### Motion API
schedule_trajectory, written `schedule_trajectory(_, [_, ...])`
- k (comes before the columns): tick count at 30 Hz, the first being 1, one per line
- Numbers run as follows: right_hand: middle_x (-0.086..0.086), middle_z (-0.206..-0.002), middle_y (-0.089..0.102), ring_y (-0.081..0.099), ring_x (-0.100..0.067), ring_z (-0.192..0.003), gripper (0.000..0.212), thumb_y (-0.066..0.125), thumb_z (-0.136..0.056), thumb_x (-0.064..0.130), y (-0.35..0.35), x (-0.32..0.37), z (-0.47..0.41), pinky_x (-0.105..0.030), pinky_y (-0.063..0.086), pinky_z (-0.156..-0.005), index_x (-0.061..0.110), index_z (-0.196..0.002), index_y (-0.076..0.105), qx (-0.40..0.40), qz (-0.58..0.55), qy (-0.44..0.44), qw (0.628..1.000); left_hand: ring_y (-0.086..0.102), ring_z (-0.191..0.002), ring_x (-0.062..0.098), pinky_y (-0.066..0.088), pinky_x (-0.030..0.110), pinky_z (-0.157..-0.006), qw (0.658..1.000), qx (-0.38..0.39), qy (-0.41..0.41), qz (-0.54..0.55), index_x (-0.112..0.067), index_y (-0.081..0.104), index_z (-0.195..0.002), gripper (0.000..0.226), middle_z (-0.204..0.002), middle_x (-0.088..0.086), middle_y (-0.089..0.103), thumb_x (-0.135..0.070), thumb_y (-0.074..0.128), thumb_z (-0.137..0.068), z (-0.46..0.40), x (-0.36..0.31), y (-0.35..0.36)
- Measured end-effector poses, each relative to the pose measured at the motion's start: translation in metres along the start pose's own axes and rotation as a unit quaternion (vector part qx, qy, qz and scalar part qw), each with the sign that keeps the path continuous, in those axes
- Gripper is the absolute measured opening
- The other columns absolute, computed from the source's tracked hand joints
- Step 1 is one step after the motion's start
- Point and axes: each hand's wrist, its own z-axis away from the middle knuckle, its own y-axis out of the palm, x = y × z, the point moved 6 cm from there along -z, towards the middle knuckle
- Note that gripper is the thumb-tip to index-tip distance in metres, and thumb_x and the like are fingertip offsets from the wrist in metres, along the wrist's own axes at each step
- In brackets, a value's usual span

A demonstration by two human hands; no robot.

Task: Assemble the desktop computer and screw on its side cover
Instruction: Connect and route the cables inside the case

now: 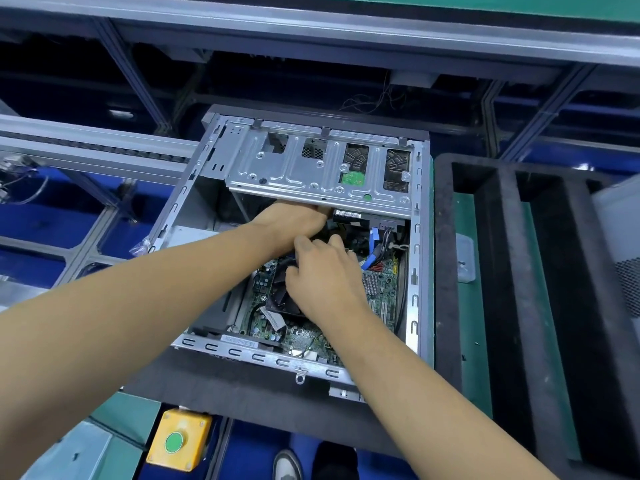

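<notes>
Reaching into computer case | left hand under drive cage, right hand over fan | grips seemingly hidden

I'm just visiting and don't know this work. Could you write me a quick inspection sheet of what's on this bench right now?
Surface: dark foam pad under the case; a slotted foam tray beside it.
Job's things: open computer case, no side cover on it; drive cage across its far end; motherboard and black fan inside.
Clutter: nothing seen.
Hands: left hand reaches under the drive cage; right hand is over the fan. What they grip is hidden.
Cables: blue cable and dark wires near the case's right wall.
Surroundings: yellow box with green button at the near edge; metal rails behind.
</notes>
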Motion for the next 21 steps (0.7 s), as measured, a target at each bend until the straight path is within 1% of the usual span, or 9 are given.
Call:
schedule_trajectory(2, [-0.006, -0.097, 0.064, 0.046, -0.031, -0.109, 0.020, 0.049, -0.094, 0.026, 0.000, 0.001, 0.000, -0.047, 0.041, -0.084, 0.014, -0.109, 0.056, 0.002, 0.008, -0.015, 1.000, 0.031, -0.058, 0.006, 0.023, 0.027, -0.051, 0.999, 0.023, -0.004, 0.041, -0.025, 0.021, -0.069, 0.045, -0.070, -0.007, 0.036, 0.001, 0.051, -0.090, -0.002, 0.002, -0.002])
schedule_trajectory(4, [-0.007, -0.101, 0.065, 0.045, -0.031, -0.112, 0.023, 0.050, -0.094, 0.026, 0.001, 0.004, 0.000, -0.046, 0.040, -0.083, 0.015, -0.113, 0.057, 0.011, 0.023, -0.028, 0.999, 0.041, -0.063, 0.013, 0.032, 0.029, -0.058, 0.998, 0.044, -0.010, 0.033, -0.025, 0.026, -0.068, 0.041, -0.071, -0.006, 0.038, -0.002, 0.052, -0.090, -0.003, 0.006, 0.003])
schedule_trajectory(8, [-0.010, -0.119, 0.063, 0.038, -0.034, -0.123, 0.036, 0.053, -0.094, 0.031, 0.006, 0.007, 0.002, -0.049, 0.039, -0.093, 0.017, -0.127, 0.053, 0.041, 0.070, -0.058, 0.995, 0.054, -0.080, 0.024, 0.040, 0.031, -0.069, 0.994, -0.019, -0.101, 0.037, -0.018, 0.043, -0.070, 0.026, -0.066, -0.004, 0.042, -0.018, 0.056, -0.092, 0.000, 0.019, 0.010])
schedule_trajectory(10, [-0.010, -0.124, 0.059, 0.035, -0.035, -0.124, 0.041, 0.054, -0.094, 0.033, 0.010, 0.008, 0.004, -0.049, 0.038, -0.093, 0.019, -0.131, 0.048, 0.053, 0.097, -0.072, 0.991, 0.052, -0.079, 0.024, 0.042, 0.031, -0.070, 0.988, -0.019, -0.145, 0.057, -0.016, 0.047, -0.072, 0.024, -0.065, -0.003, 0.042, -0.020, 0.056, -0.094, 0.002, 0.024, 0.012])
schedule_trajectory(12, [-0.011, -0.125, 0.057, 0.033, -0.035, -0.123, 0.043, 0.054, -0.094, 0.034, 0.012, 0.009, 0.005, -0.049, 0.036, -0.092, 0.020, -0.133, 0.045, 0.056, 0.112, -0.080, 0.989, 0.051, -0.078, 0.024, 0.044, 0.032, -0.071, 0.981, -0.005, -0.179, 0.078, -0.017, 0.044, -0.064, 0.034, -0.064, -0.001, 0.044, -0.021, 0.055, -0.096, 0.002, 0.032, 0.015])
schedule_trajectory(14, [-0.012, -0.125, 0.056, 0.032, -0.036, -0.124, 0.045, 0.054, -0.094, 0.035, 0.014, 0.010, 0.005, -0.049, 0.036, -0.093, 0.021, -0.135, 0.043, 0.057, 0.120, -0.084, 0.988, 0.049, -0.069, 0.024, 0.043, 0.032, -0.068, 0.974, -0.012, -0.202, 0.099, -0.017, 0.042, -0.060, 0.039, -0.065, 0.003, 0.050, -0.019, 0.057, -0.095, 0.003, 0.037, 0.021])
schedule_trajectory(16, [-0.012, -0.126, 0.056, 0.031, -0.036, -0.126, 0.047, 0.055, -0.094, 0.035, 0.015, 0.010, 0.005, -0.050, 0.035, -0.094, 0.021, -0.137, 0.042, 0.057, 0.126, -0.091, 0.986, 0.048, -0.061, 0.024, 0.040, 0.031, -0.063, 0.969, -0.042, -0.215, 0.117, -0.015, 0.042, -0.056, 0.040, -0.061, 0.004, 0.050, -0.016, 0.058, -0.092, 0.006, 0.039, 0.025])
schedule_trajectory(19, [-0.013, -0.125, 0.055, 0.032, -0.037, -0.125, 0.047, 0.056, -0.094, 0.036, 0.016, 0.011, 0.005, -0.050, 0.035, -0.094, 0.021, -0.136, 0.042, 0.052, 0.136, -0.099, 0.984, 0.057, -0.065, 0.031, 0.040, 0.031, -0.061, 0.964, -0.064, -0.214, 0.146, -0.014, 0.042, -0.053, 0.039, -0.053, 0.002, 0.043, -0.013, 0.059, -0.089, 0.007, 0.039, 0.031])
schedule_trajectory(21, [-0.014, -0.124, 0.055, 0.032, -0.038, -0.125, 0.048, 0.057, -0.094, 0.037, 0.018, 0.011, 0.005, -0.050, 0.036, -0.094, 0.021, -0.136, 0.042, 0.051, 0.137, -0.102, 0.984, 0.054, -0.058, 0.029, 0.039, 0.031, -0.059, 0.962, -0.070, -0.214, 0.156, -0.013, 0.041, -0.051, 0.040, -0.051, 0.002, 0.042, -0.011, 0.058, -0.087, 0.007, 0.039, 0.032])
